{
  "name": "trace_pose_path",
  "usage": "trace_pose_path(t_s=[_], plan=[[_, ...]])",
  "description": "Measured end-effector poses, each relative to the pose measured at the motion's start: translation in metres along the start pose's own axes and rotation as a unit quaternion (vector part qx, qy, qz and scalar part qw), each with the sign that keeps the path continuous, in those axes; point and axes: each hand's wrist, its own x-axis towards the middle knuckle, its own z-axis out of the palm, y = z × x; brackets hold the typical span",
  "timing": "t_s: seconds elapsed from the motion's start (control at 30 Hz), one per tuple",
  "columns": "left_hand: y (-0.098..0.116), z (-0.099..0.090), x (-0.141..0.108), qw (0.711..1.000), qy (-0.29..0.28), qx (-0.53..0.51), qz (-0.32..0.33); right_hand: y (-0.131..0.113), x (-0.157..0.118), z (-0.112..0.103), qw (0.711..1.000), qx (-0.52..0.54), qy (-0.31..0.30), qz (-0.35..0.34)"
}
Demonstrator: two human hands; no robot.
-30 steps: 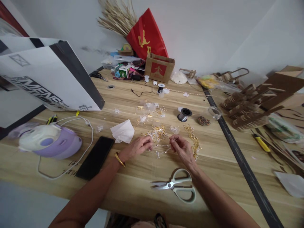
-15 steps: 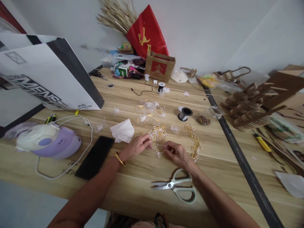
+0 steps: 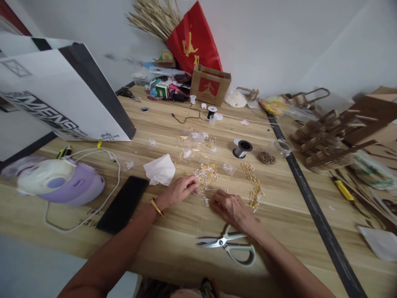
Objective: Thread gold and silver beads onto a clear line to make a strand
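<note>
On the wooden table lies a pile of small gold and silver pieces (image 3: 206,173). My left hand (image 3: 182,190) rests at its lower left edge, fingers closed at one end of a thin silver chain (image 3: 211,190). The chain runs across to my right hand (image 3: 226,203), whose fingers are bent down on the tabletop; what they grip, if anything, is hidden. A small silver cluster (image 3: 206,201) lies between the hands. Gold chains (image 3: 254,188) lie to the right. Light-handled scissors (image 3: 228,244) sit below my right hand, blades slightly apart.
Left are a black phone (image 3: 124,205), a white tissue (image 3: 160,169), a purple and white device (image 3: 68,182) with its cable, and a large white bag (image 3: 62,91). A wire spool (image 3: 242,149), a clear cup (image 3: 283,147) and small baskets (image 3: 322,140) stand to the right.
My right hand has shifted slightly left and down, its fingers now turned more toward the table. More of the silver chain shows above it. My left hand is almost unmoved.
</note>
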Motion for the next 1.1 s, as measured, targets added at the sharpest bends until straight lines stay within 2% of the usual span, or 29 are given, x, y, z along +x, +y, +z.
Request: trace_pose_path(t_s=[0.3,0.57,0.87,0.97,1.1], plan=[[-0.002,0.001,0.000,1.000,0.004,0.012,0.009,0.004,0.006,0.020,0.998,0.023,0.057,-0.020],[-0.005,0.003,0.000,1.000,0.004,0.005,0.013,-0.005,0.004,0.018,1.000,0.003,0.023,-0.006],[-0.006,0.004,-0.001,1.000,0.002,0.014,0.014,-0.005,0.007,0.035,0.998,-0.023,0.052,-0.006],[-0.006,0.004,-0.001,1.000,0.003,0.011,0.019,-0.004,0.006,0.032,0.998,-0.012,0.057,-0.001],[-0.007,0.003,-0.001,1.000,0.005,0.005,0.026,-0.002,0.004,0.022,0.996,0.056,0.066,-0.013]])
